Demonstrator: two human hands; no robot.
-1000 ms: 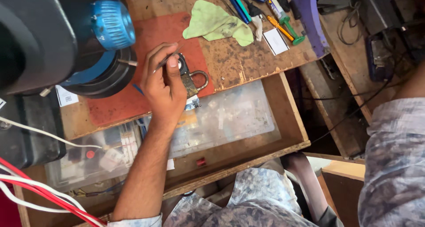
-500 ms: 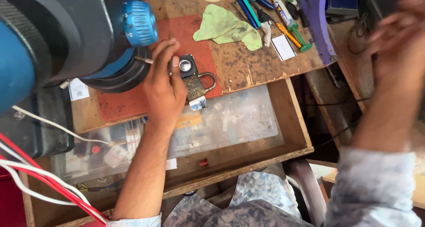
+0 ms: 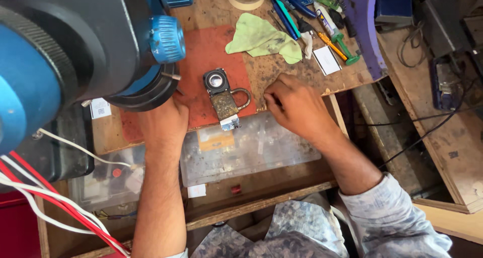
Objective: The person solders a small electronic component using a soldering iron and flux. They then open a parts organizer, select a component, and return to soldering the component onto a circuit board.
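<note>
Cluttered wooden bench [image 3: 302,72] carries a red mat [image 3: 211,57]; on it the padlock-shaped gadget [image 3: 224,98] lies, long axis running toward the mat's near edge, shackle rightward. Left hand [image 3: 163,124] rests loosely curled left of it; right hand [image 3: 294,104], fingertips pinched together, right of it.

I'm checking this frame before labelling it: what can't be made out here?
- Left hand: fingertips hidden under the blue microscope, head view.
- Right hand: fingertips curl under, so any tiny part held cannot be told.
- Small metal part on the red mat: too small for detail.
- Clear plastic box: contents blurred by cloudy lid.
</note>
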